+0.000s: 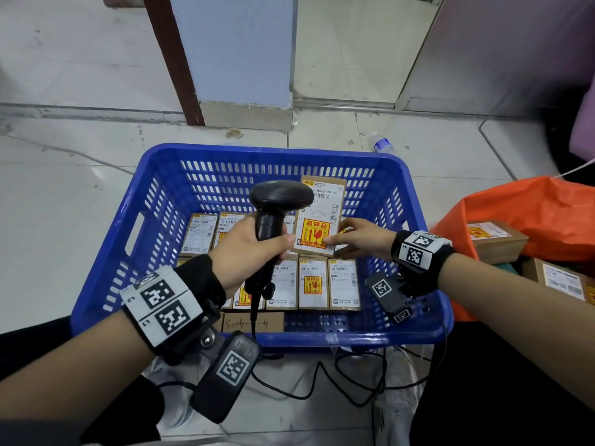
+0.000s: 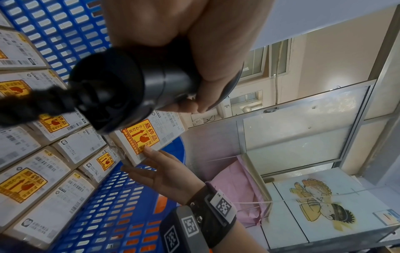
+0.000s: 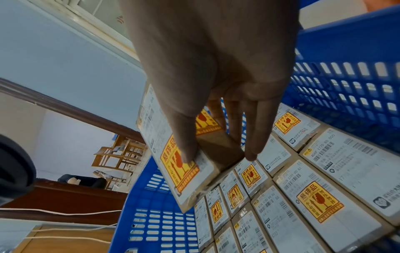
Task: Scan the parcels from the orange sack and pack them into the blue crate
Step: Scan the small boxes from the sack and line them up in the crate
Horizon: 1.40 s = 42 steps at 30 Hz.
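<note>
- The left hand [image 1: 249, 243] wraps its fingers round the grip of a black handheld barcode scanner [image 1: 277, 201], held upright over the blue slotted plastic crate [image 1: 154, 194] with its head turned toward the parcel, probably so the beam meets the label
- The right hand [image 1: 360, 236] pinches a small flat brown cardboard parcel with a white shipping label and a yellow-and-red fragile sticker [image 1: 318, 217] at its near end, thumb on the labelled face and fingers behind; the parcel stands tilted up, label toward the person and the scanner, above the crate's floor
- This looks like the scanning step, with the parcel already over the crate so it can go straight down afterwards
- Similar labelled parcels [image 1: 310, 283] lie flat in tidy rows on the crate floor, labels up, edges touching; bare floor shows at the right and far side, a likely spot for this one
- The orange plastic sack [image 1: 531, 214] lies open just right of the crate, more cardboard boxes [image 1: 495, 241] showing in its mouth, so work remains
</note>
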Motion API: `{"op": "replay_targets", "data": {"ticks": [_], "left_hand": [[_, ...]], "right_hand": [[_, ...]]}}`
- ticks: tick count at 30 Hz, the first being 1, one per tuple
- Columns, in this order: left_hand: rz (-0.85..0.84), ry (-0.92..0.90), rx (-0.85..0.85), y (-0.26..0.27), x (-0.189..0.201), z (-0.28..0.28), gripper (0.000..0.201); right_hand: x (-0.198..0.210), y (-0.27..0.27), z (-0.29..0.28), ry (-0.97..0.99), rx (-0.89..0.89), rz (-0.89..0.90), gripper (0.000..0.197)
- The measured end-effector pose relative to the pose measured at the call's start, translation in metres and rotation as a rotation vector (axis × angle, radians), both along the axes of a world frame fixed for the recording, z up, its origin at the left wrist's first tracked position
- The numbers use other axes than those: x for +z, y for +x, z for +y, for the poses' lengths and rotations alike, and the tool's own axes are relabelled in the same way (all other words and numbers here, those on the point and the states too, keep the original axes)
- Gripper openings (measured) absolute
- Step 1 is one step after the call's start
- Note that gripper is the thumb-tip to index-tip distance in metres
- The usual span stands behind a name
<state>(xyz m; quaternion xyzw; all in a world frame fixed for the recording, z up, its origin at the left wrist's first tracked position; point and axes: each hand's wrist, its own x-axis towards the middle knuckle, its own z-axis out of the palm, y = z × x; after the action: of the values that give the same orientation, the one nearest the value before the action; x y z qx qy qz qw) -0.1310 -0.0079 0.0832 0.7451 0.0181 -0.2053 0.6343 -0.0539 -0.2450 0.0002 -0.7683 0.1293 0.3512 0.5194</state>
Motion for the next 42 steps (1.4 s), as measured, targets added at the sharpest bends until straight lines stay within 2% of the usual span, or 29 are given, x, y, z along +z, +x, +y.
{"op": "replay_targets", "data": {"ticks": [16, 27, 32, 35, 38, 40, 42], "left_hand": [[0.015, 0.006, -0.026, -0.003, -0.001, -0.002, 0.008], [-0.003, -0.018, -0.007, -0.002, -0.003, -0.002, 0.009], [-0.007, -0.035, 0.005, -0.002, -0.002, 0.000, 0.009], [-0.015, -0.037, 0.031, -0.001, -0.002, 0.008, 0.008], [-0.018, -0.052, 0.068, -0.003, 0.000, 0.020, 0.008], [-0.020, -0.066, 0.063, -0.006, -0.001, 0.027, 0.009], [-0.013, -0.057, 0.067, -0.010, -0.003, 0.033, 0.008]], "right_hand": [[-0.003, 0.001, 0.002, -0.015, 0.024, 0.010, 0.055], [-0.005, 0.002, 0.003, -0.037, 0.025, 0.019, 0.061], [-0.005, 0.001, 0.002, -0.089, 0.069, -0.012, 0.057], [-0.002, 0.002, -0.003, -0.274, 0.173, -0.144, 0.057], [0.005, 0.001, -0.010, -0.601, 0.417, -0.270, 0.062], [0.006, -0.002, -0.010, -0.755, 0.601, -0.270, 0.066], [0.004, -0.008, 0.003, -0.854, 0.801, -0.189, 0.066]]}}
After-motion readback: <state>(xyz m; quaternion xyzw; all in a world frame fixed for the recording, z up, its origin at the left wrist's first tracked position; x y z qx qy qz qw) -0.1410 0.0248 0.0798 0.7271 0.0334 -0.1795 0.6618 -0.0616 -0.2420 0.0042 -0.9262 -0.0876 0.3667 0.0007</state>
